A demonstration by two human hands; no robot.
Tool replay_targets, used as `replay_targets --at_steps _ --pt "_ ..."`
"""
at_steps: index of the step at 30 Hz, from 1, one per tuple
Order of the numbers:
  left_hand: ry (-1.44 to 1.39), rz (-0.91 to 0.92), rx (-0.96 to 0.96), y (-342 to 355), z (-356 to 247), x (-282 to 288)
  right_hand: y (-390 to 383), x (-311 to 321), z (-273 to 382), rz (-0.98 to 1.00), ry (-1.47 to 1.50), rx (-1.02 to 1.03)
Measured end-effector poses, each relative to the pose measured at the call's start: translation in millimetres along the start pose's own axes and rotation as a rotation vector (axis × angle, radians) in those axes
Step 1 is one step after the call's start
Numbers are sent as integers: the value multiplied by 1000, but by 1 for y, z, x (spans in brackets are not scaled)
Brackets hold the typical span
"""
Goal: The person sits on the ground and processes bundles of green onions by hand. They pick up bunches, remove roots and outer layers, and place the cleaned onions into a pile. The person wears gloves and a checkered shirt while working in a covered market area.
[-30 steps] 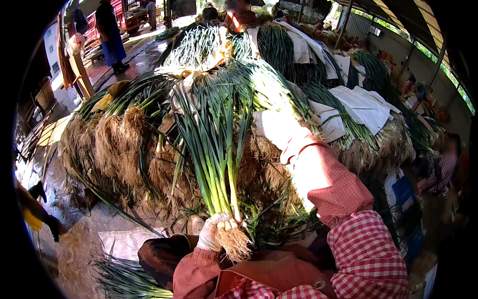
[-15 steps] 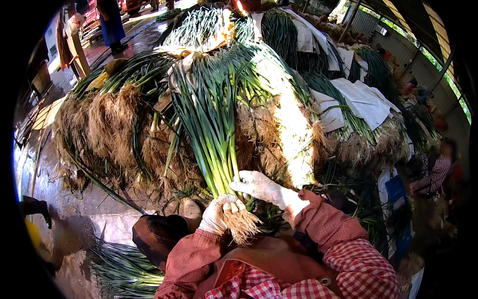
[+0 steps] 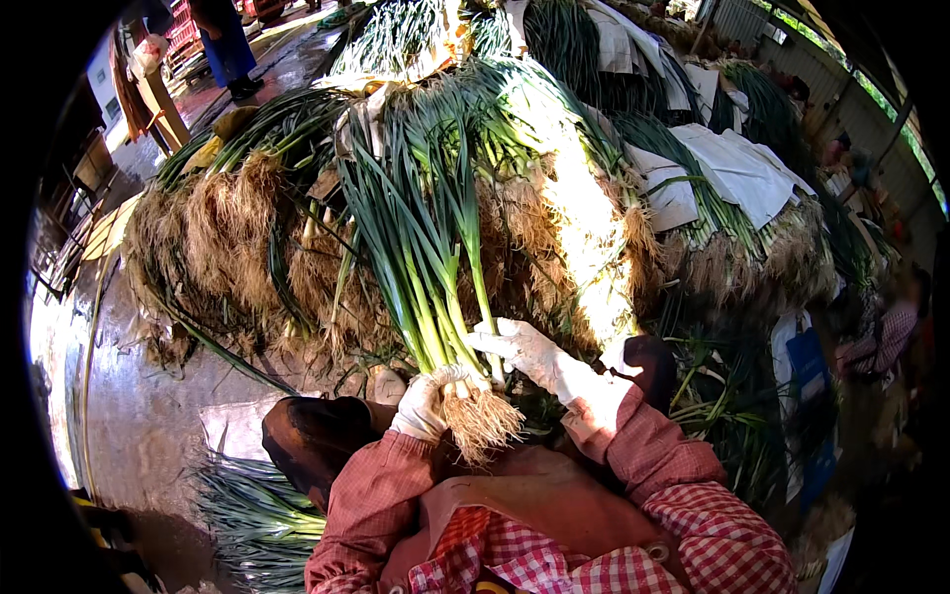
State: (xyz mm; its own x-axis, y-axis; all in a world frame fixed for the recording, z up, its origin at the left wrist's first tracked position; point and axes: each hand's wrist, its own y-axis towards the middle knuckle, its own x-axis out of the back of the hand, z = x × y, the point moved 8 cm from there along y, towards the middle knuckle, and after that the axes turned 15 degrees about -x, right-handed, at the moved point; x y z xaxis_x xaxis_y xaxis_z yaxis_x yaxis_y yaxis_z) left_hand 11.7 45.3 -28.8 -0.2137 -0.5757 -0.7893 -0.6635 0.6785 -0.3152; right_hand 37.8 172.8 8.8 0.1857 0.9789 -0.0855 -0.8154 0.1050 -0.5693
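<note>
My left hand (image 3: 426, 401), in a white glove, is closed round the bases of a bunch of long green onions (image 3: 416, 267), their pale ends and brown, stringy roots spilling out below it. My right hand (image 3: 524, 351), also gloved, grips the right-hand stalk of the bunch a little above the left hand. The leaves lean away from me onto a large heap of similar onions (image 3: 228, 218), roots hanging down toward me.
White sheets (image 3: 727, 173) lie over the piles. A second bunch (image 3: 257, 515) lies low at my left on the wet floor (image 3: 129, 386). A person in a blue apron (image 3: 228, 45) stands upper left; another person (image 3: 881, 337) is at the far right.
My right hand has drawn back from the sunlit part of the pile to the bunch in my left hand, now taking hold of a stalk.
</note>
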Motion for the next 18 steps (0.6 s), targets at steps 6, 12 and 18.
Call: replay_targets --at_steps 6,12,18 --pt "69 57 107 21 22 44 22 16 -24 -11 158 19" --pt "-116 63 93 0 12 -16 -9 -11 -5 -178 195 141" --pt "-123 84 77 10 19 -4 -32 -39 -10 -328 -754 407"
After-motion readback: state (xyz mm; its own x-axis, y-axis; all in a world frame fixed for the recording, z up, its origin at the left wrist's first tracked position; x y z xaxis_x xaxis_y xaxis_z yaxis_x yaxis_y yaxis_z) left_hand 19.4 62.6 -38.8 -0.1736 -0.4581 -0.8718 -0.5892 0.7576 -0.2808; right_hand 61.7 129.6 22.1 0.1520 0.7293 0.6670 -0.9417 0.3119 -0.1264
